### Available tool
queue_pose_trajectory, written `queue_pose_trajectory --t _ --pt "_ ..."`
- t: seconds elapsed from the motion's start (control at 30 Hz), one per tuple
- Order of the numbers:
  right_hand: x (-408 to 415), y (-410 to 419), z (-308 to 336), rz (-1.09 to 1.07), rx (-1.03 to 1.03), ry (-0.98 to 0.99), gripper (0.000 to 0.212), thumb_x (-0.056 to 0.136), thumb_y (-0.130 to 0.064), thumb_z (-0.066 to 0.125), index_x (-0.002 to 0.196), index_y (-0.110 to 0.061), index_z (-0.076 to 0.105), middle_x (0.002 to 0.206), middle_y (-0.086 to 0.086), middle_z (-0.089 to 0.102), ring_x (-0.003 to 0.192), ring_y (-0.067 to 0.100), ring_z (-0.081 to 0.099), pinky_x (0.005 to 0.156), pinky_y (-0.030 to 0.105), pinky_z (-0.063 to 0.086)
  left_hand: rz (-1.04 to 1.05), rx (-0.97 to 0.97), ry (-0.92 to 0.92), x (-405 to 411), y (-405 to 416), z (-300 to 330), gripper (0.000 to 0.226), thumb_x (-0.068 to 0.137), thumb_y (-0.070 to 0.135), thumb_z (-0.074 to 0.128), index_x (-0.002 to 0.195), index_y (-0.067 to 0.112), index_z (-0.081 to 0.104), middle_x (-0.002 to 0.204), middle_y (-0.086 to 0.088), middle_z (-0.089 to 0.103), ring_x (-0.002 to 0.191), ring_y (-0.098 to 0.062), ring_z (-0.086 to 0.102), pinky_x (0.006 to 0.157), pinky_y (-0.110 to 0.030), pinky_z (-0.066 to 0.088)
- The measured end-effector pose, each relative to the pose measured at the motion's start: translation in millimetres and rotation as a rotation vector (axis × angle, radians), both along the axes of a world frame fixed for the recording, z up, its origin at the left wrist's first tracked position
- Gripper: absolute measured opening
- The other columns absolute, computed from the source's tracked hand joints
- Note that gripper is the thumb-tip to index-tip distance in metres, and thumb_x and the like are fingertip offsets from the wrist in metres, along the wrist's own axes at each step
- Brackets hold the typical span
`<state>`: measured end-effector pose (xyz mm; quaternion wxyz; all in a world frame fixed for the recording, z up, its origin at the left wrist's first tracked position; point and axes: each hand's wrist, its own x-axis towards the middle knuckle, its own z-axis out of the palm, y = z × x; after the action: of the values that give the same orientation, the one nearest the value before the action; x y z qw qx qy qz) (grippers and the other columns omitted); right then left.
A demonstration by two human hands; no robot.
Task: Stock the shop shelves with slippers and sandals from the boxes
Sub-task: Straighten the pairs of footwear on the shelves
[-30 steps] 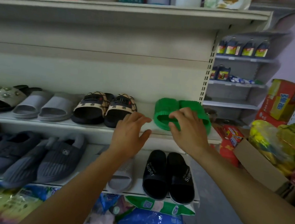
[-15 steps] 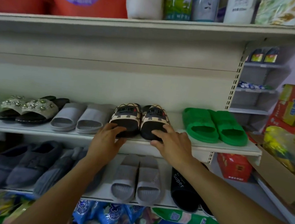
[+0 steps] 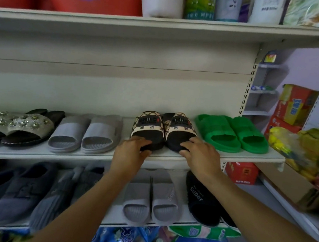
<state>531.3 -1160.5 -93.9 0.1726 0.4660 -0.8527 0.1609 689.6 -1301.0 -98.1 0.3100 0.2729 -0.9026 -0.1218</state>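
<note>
Both hands touch the patterned slippers (image 3: 163, 130) (toe ends) on shelf (image 3: 251, 155).

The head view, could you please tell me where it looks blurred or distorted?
In the head view, the patterned slippers and both hands are fairly sharp; the yellow packets at the right edge smear with blur, and the wide lens bows the upper shelf; lighting is soft, without harsh glare.
</note>
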Motion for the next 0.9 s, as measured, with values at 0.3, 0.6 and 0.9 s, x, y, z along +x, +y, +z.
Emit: queue_pose_trajectory --t 0.3,0.6,0.9 --pt "8 1 -3 -0.040 -0.012 -0.083 0.035 0.095 -0.037 0.049 0.127 -0.028 0.058 0.129 0.001 0.053 0.107 0.026 0.059 0.083 0.035 0.047 -0.068 -0.056 0.005 -2 -8 -7 0.030 0.093 0.031 0.057 0.121 0.022 0.065 0.120 -0.004 0.064 0.096 -0.024 0.063 0.085 -0.035 0.048" --pt "16 3 13 -0.040 0.164 -0.003 0.043 0.094 -0.035 0.047 0.135 -0.027 0.048 0.132 0.006 0.048 0.120 0.028 0.043 0.089 0.039 0.042 -0.075 0.013 -0.223 7 -5 4 0.046 0.094 0.035 0.053 0.138 0.024 0.047 0.143 -0.004 0.045 0.124 -0.028 0.046 0.103 -0.038 0.039" --pt "67 -3 -7 0.295 -0.038 0.098 0.033 0.085 -0.029 0.058 0.117 -0.023 0.064 0.113 0.001 0.061 0.096 0.027 0.059 0.073 0.038 0.047 0.033 -0.159 -0.110 97 -3 -14 0.040 0.091 0.039 0.052 0.128 0.025 0.056 0.130 0.000 0.053 0.119 -0.023 0.047 0.096 -0.042 0.042"
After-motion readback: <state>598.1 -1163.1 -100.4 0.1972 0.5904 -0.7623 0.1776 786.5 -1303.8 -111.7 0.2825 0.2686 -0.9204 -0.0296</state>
